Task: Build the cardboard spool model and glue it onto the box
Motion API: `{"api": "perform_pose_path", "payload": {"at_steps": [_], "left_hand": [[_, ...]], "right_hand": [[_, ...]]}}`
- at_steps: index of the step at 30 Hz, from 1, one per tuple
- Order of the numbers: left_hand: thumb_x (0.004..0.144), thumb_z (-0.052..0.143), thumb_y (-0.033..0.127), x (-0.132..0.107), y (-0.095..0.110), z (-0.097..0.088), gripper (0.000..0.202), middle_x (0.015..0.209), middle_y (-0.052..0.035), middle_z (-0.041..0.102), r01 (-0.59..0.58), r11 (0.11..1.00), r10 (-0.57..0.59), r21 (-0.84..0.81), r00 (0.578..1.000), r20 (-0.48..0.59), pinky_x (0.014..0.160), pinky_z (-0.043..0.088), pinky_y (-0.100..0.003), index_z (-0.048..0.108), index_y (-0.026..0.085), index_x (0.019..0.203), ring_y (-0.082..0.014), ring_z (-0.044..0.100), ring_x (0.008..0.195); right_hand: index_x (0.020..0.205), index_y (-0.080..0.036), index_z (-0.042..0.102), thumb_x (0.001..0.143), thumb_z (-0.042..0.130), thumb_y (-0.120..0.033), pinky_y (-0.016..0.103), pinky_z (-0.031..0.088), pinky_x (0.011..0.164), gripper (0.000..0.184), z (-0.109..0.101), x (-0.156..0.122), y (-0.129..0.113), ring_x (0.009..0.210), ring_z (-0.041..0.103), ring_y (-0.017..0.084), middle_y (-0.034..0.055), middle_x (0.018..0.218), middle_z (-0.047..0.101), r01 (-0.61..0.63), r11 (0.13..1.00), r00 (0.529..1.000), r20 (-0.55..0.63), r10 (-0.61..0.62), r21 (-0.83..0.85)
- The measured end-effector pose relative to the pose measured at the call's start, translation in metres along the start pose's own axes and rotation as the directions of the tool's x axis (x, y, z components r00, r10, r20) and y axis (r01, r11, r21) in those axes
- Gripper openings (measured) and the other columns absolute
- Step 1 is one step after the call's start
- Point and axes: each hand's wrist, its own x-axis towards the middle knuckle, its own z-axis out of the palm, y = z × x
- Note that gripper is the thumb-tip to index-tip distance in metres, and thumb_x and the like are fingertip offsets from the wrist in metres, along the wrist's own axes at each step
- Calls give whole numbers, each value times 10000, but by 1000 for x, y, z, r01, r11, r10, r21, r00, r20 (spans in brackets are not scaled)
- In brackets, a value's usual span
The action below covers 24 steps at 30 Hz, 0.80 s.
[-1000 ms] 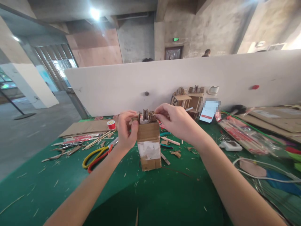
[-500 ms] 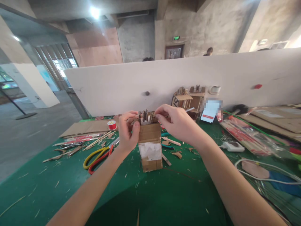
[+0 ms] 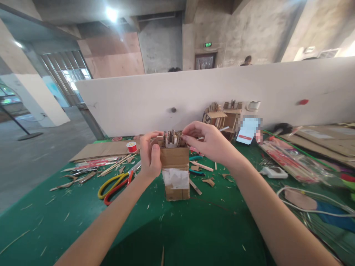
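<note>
A tall cardboard model [image 3: 174, 157] stands upright on the green table, with a torn white paper patch [image 3: 176, 178] on its front. Thin round cardboard discs [image 3: 169, 137] stand in a row on its top. My left hand [image 3: 150, 153] is closed on the upper left side, thumb pointing up and fingers curled behind. From the other side, my right hand [image 3: 203, 142] pinches at the right end of the top, beside the discs. Its fingertips meet on a small part too fine to make out.
Scissors [image 3: 112, 186] with yellow and red handles lie left of the model, near a red thread spool [image 3: 132, 147] and thin sticks. Similar cardboard models [image 3: 222, 118] and a phone [image 3: 249, 131] stand by the white partition [image 3: 144, 99]. A white charger [image 3: 274, 172] lies right.
The cardboard model has shifted slightly left and tilted a little. My left thumb has slid left with its edge, and my right hand stays at the top right end.
</note>
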Motion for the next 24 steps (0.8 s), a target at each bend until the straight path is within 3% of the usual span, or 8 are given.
{"api": "perform_pose_path", "payload": {"at_steps": [4, 8, 13, 18, 24], "left_hand": [[944, 466, 348, 1, 1, -2, 183, 1123, -79, 617, 126, 992, -126, -7, 992, -7, 909, 485, -411, 586, 223, 1003, -220, 588, 1053], [916, 515, 312, 4, 4, -3, 145, 1095, -69, 627, 148, 989, -149, 24, 989, 27, 857, 495, -389, 628, 222, 905, -219, 598, 1019], [890, 544, 260, 6, 11, -1, 87, 1046, -58, 636, 199, 979, -198, -49, 980, 29, 763, 513, -328, 592, 204, 843, -186, 626, 935], [890, 531, 261, 6, 14, 0, 83, 1072, -59, 632, 196, 980, -195, -18, 980, 40, 727, 522, -326, 573, 209, 842, -182, 629, 907], [904, 497, 254, 5, 12, -2, 123, 1068, -58, 617, 156, 987, -158, 28, 986, 59, 791, 508, -355, 572, 205, 820, -193, 611, 939]], "right_hand": [[895, -184, 642, 831, 602, -281, 306, 531, 724, 123, -2, -2, -2, 802, 652, 160, 45, 868, 702, 26, 998, 1000, 5, -26, -60], [864, -190, 670, 843, 575, -271, 301, 519, 702, 127, -3, -3, -5, 774, 653, 157, 33, 847, 715, 16, 995, 999, 33, -13, -101], [862, -196, 680, 851, 556, -280, 289, 500, 655, 151, -2, -2, -5, 778, 647, 165, 36, 855, 719, -1, 991, 999, 49, 8, -135], [859, -196, 665, 850, 546, -282, 276, 481, 627, 147, 0, -2, -6, 762, 634, 162, 34, 857, 712, -2, 984, 998, 56, 12, -175], [855, -200, 659, 846, 546, -284, 282, 483, 637, 141, 1, -2, -7, 745, 632, 161, 30, 852, 708, 1, 977, 998, 56, 11, -213]]}}
